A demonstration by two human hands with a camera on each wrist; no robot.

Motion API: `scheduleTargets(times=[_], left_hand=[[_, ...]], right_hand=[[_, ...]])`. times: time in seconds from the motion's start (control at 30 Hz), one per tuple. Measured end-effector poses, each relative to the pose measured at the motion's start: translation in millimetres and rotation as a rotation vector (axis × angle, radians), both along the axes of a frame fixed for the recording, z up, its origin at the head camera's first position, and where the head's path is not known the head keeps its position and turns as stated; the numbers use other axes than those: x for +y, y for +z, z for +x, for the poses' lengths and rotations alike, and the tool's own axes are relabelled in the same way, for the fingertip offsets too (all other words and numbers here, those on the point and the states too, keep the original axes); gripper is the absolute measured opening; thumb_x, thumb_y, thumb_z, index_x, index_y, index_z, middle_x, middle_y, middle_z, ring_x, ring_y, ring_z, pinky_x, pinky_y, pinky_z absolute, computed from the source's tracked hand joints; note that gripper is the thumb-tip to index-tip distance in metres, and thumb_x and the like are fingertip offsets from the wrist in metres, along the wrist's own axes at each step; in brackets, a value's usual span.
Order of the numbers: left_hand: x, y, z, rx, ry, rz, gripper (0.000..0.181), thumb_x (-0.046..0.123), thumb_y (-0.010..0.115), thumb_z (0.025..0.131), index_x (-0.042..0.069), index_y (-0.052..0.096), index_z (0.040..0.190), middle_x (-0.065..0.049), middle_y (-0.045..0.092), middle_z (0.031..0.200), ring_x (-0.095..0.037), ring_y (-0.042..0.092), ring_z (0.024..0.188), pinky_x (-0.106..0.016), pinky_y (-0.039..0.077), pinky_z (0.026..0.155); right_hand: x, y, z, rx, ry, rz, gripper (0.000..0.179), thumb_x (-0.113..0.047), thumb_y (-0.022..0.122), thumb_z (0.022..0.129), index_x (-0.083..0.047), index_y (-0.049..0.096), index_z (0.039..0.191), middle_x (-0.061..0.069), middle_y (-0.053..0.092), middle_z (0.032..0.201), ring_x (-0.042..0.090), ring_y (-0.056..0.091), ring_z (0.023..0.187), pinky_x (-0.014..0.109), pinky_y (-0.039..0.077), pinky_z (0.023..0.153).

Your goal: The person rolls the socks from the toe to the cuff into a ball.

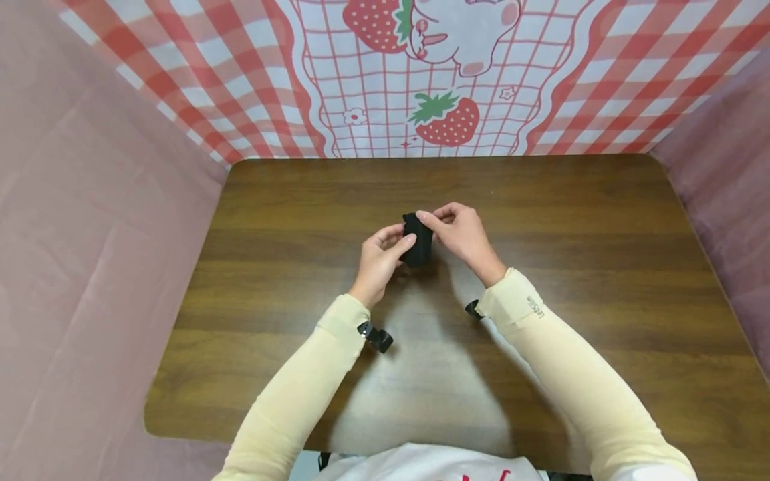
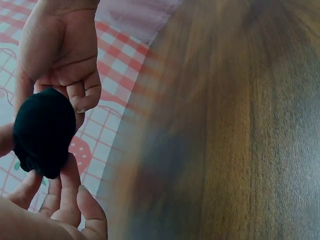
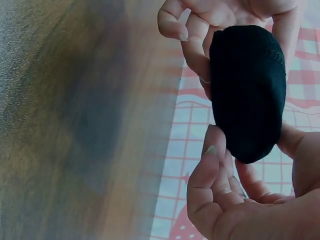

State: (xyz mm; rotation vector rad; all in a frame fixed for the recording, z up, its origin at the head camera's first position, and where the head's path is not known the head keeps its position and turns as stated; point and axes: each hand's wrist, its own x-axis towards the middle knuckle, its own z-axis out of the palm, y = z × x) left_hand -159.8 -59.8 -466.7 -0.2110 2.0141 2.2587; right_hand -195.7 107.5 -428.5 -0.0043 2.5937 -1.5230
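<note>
Over the middle of the table, both hands hold a small black sock (image 1: 419,248), bunched into a compact oblong bundle. My left hand (image 1: 379,259) pinches its left side, with the thumb on the near face and fingers behind. At the upper right edge, my right hand (image 1: 464,235) grips it between thumb and fingertips. In the right wrist view the sock (image 3: 248,95) appears as a smooth long oval with a line of stitching near one end. From the left wrist, the sock (image 2: 46,132) looks rounder, its lower edge gathered at the fingertips.
The brown wooden table (image 1: 271,267) has rounded corners. Behind it hangs a red-and-white checked cloth (image 1: 385,100) with strawberry prints, and pink drapes (image 1: 108,267) flank the sides. Dark wrist cameras (image 1: 377,338) sit below the cream sleeves (image 1: 313,374).
</note>
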Motion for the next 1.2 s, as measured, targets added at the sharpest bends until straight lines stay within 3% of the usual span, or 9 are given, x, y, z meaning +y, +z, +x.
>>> scheduleTargets(times=[0.17, 0.4, 0.5, 0.73, 0.93, 1.2], left_hand=[[-1.2, -3.8, -1.1, -0.021, -0.003, -0.035, 0.039, 0.022, 0.073, 0.091, 0.003, 0.066, 0.123, -0.01, 0.067, 0.114, -0.017, 0.062, 0.097, -0.04, 0.051, 0.078], [-0.8, -9.5, -3.4, -0.05, -0.016, -0.072, 0.039, 0.023, 0.073, 0.091, 0.003, 0.067, 0.124, -0.01, 0.069, 0.112, -0.017, 0.064, 0.091, -0.054, 0.05, 0.084], [-0.4, -12.8, -4.2, -0.06, -0.026, -0.079, 0.04, 0.023, 0.073, 0.091, 0.002, 0.067, 0.124, -0.011, 0.069, 0.111, -0.018, 0.064, 0.089, -0.054, 0.051, 0.083], [0.0, -23.0, -6.2, -0.068, -0.045, -0.129, 0.039, 0.022, 0.073, 0.091, 0.0, 0.067, 0.123, -0.012, 0.07, 0.109, -0.015, 0.064, 0.087, -0.04, 0.052, 0.075], [1.1, -28.0, -7.7, -0.077, -0.045, -0.167, 0.039, 0.021, 0.072, 0.091, -0.001, 0.067, 0.123, -0.014, 0.07, 0.11, -0.016, 0.064, 0.089, -0.029, 0.051, 0.071], [3.3, -28.9, -9.3, -0.077, -0.048, -0.302, 0.037, 0.018, 0.072, 0.091, -0.001, 0.068, 0.123, -0.015, 0.07, 0.112, -0.021, 0.067, 0.101, -0.03, 0.052, 0.08]], right_hand=[[-0.2, -6.4, -3.4, -0.047, 0.005, 0.009, 0.052, -0.048, 0.068, 0.091, 0.001, 0.065, 0.109, 0.023, 0.07, 0.094, 0.039, 0.068, 0.084, 0.03, 0.051, 0.063], [-1.2, -15.9, -7.8, -0.098, -0.001, 0.006, 0.05, -0.046, 0.068, 0.092, 0.002, 0.064, 0.107, 0.019, 0.069, 0.091, 0.035, 0.069, 0.081, 0.037, 0.055, 0.067], [-1.7, -20.5, -8.8, -0.117, -0.007, 0.005, 0.049, -0.045, 0.069, 0.092, 0.002, 0.064, 0.107, 0.019, 0.069, 0.09, 0.034, 0.069, 0.081, 0.04, 0.056, 0.07], [-1.5, -31.9, -7.8, -0.132, -0.005, 0.03, 0.048, -0.045, 0.068, 0.092, 0.001, 0.066, 0.106, 0.017, 0.069, 0.089, 0.03, 0.069, 0.078, 0.042, 0.056, 0.071], [-1.7, -40.9, -9.9, -0.128, -0.005, 0.04, 0.048, -0.045, 0.069, 0.092, 0.001, 0.068, 0.104, 0.015, 0.07, 0.087, 0.027, 0.068, 0.075, 0.035, 0.056, 0.066], [-1.6, -49.3, -12.3, -0.122, -0.001, 0.089, 0.046, -0.044, 0.069, 0.092, 0.001, 0.07, 0.101, 0.013, 0.07, 0.082, 0.027, 0.069, 0.072, 0.028, 0.054, 0.058]])
